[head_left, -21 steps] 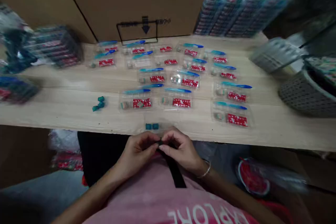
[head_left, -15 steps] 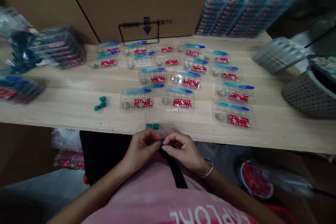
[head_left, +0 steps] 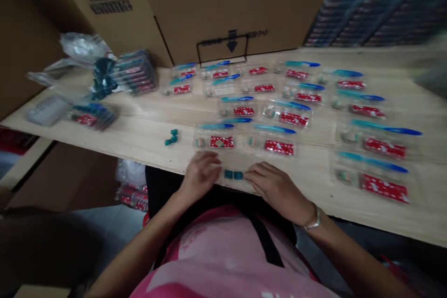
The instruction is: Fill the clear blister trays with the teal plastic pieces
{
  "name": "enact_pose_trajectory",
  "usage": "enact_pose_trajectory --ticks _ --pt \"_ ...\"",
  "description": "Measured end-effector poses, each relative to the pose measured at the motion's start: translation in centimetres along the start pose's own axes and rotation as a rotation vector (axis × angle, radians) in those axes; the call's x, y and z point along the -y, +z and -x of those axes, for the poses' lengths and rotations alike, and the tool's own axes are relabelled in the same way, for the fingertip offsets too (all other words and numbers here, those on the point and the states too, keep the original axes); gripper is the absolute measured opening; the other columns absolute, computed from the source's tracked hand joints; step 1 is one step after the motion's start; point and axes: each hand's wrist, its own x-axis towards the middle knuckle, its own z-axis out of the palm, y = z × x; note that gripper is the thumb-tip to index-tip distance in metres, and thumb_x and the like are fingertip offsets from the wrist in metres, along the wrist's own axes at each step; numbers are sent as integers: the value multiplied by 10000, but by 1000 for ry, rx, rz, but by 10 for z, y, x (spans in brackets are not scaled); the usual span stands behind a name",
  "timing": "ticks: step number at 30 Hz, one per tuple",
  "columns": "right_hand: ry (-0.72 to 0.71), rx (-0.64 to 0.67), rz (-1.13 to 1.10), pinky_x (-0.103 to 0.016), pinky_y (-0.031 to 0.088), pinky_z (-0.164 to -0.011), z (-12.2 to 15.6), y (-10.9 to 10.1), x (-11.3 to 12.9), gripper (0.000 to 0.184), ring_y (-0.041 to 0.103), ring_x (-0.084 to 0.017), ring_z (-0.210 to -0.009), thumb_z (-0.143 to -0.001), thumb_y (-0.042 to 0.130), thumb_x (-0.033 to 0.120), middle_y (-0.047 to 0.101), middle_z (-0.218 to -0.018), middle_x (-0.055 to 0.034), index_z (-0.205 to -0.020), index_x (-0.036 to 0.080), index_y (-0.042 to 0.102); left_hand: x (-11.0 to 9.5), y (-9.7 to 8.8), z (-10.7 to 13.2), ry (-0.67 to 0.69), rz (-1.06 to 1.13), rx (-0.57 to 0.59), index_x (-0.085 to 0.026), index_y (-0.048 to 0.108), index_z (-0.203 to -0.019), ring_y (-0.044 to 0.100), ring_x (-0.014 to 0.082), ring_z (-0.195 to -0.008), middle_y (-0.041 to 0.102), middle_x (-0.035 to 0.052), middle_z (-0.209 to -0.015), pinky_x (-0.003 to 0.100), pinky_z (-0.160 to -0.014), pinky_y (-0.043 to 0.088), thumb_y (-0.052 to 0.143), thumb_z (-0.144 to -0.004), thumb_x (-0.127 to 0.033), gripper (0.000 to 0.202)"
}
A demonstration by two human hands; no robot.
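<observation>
The left hand (head_left: 200, 177) and the right hand (head_left: 279, 187) rest low on the desk (head_left: 146, 149), well short of pressing together and pinching nothing. The left hand sits with its fingers loosely curled downward, while the right hand lies flatter, its fingertips (head_left: 249, 175) reaching toward 9 o'clock. A silver bangle (head_left: 313, 220) circles the right wrist.

Between the hands, and just beside the right fingertips, two small teal pieces (head_left: 233, 174) lie side by side. They sit on a clear blister pack (head_left: 232, 167) at the near edge of the desk.

Farther out, at 12 o'clock from the hands, rows of filled blister packs (head_left: 279, 125) spread across the desk toward 2 and 3 o'clock. Each holds a slim blue-and-teal stick and a red printed card; the blur hides exactly what the sticks are. At 10 o'clock from the left hand, a small cluster of teal pieces (head_left: 171, 137) lies loose on the bare wood.

Stacks of packs (head_left: 134, 72) and a dark teal bundle (head_left: 104, 79) stand near 10 o'clock at the far left of the desk, beside a crumpled clear plastic bag (head_left: 84, 46). More stacked packs (head_left: 370, 4) rise at 1 o'clock against a large cardboard box (head_left: 226, 9) printed with a down arrow. At 6 o'clock, a black strap (head_left: 266, 242) hangs over the person's pink T-shirt (head_left: 216, 260).
</observation>
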Motion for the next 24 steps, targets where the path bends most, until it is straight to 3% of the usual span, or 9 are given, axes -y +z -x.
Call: enact_pose_trajectory --ticks 3,6,9,11,13,16,18,22,24 --pt "1 60 135 -339 444 -685 -3 -1 10 160 540 -211 -754 -874 531 53 630 -823 -63 -789 168 603 38 -37 -10 -270 -268 -344 -176 649 -872 599 245 -987 663 88 -962 421 -927 459 592 -767 -160 120" --pt "31 98 190 -346 438 -683 -8 0 13 169 539 -212 -729 -852 554 48 619 -771 -50 -750 181 579 72 -65 -15 -444 -320 -367 -169 648 -768 616 248 -877 663 77 -851 406 -865 481 588 -668 -118 128" --pt "76 109 114 -343 464 -702 -11 -1 7 133 565 -209 -748 -836 584 59 627 -778 -45 -784 181 586 79 -73 -13 -469 -258 -350 -166 636 -730 605 190 -689 646 45 -740 326 -703 504 573 -674 -151 85" --pt "105 66 3 -343 491 -738 -10 -3 5 113 589 -209 -810 -826 611 79 647 -863 -57 -882 176 604 64 -68 -8 -478 -153 -364 -161 635 -784 585 154 -622 634 21 -705 278 -630 492 599 -697 -213 108" --pt "121 -39 -112 -362 509 -791 -9 -6 8 151 602 -215 -896 -841 614 121 652 -963 -76 -980 181 606 36 -55 0 -479 92 -327 -164 632 -848 593 131 -633 639 5 -719 245 -626 488 655 -700 -268 183" --pt "103 -188 -318 -361 521 -844 -6 -7 27 148 612 -202 -975 -881 580 172 654 -1029 -78 -1024 198 602 -12 -29 12 -481 559 -43 -168 636 -852 611 120 -677 658 1 -749 223 -644 489 746 -665 -260 235" --pt "68 -205 -454 -315 530 -832 -1 -5 42 95 624 -172 -964 -894 562 175 658 -1013 -70 -972 199 610 -37 -12 19 -482 757 173 -162 632 -799 607 112 -671 654 0 -735 215 -637 485 766 -664 -232 203" --pt "67 -210 -566 -250 529 -759 18 3 53 84 632 -138 -878 -881 553 142 645 -943 -61 -834 194 599 -54 7 26 -492 965 351 -164 611 -821 590 102 -653 637 -6 -760 213 -614 478 794 -652 -233 259" --pt "109 -245 -560 -243 525 -723 28 2 45 87 627 -136 -835 -864 553 124 642 -897 -45 -843 201 587 -51 10 22 -441 899 384 -178 618 -916 606 123 -689 644 8 -810 241 -639 495 776 -686 -253 289"
